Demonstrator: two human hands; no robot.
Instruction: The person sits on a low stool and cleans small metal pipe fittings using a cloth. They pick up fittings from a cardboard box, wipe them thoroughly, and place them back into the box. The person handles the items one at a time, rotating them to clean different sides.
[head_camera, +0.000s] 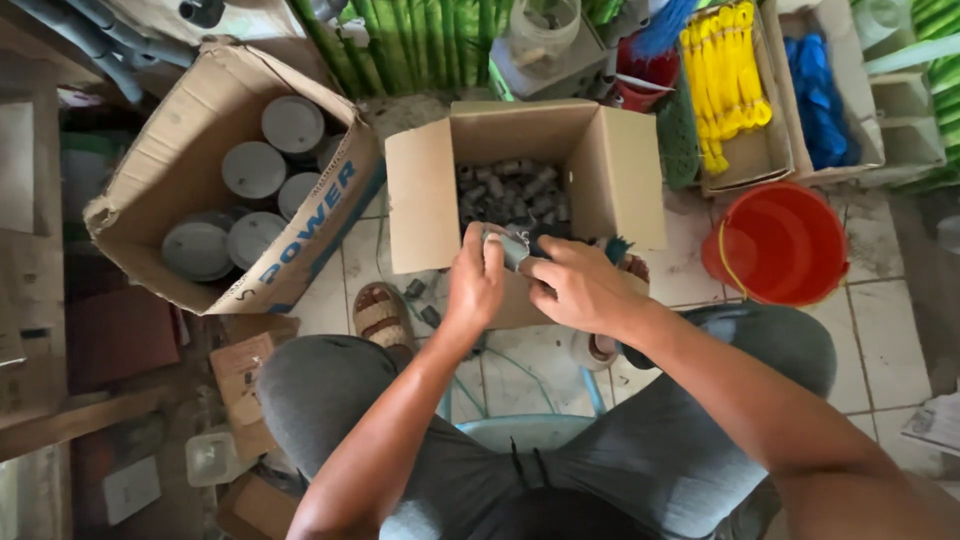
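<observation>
Grey and hard-looking, the small fitting (514, 247) we hold between our two hands just above the open cardboard box (628, 175) seems to us light, stiff plastic, unlikely to break but smooth enough to slip, so pinching its rim and body looks the surest grip. Our left hand (474, 283) comes up from six o'clock with fingers curled together on its left end, and our right hand (578, 286) reaches in from four o'clock, fingers clamped on the other end. Beyond, at twelve o'clock, the box holds many more grey fittings (512, 192); at two o'clock sits a red bucket (780, 245).
</observation>
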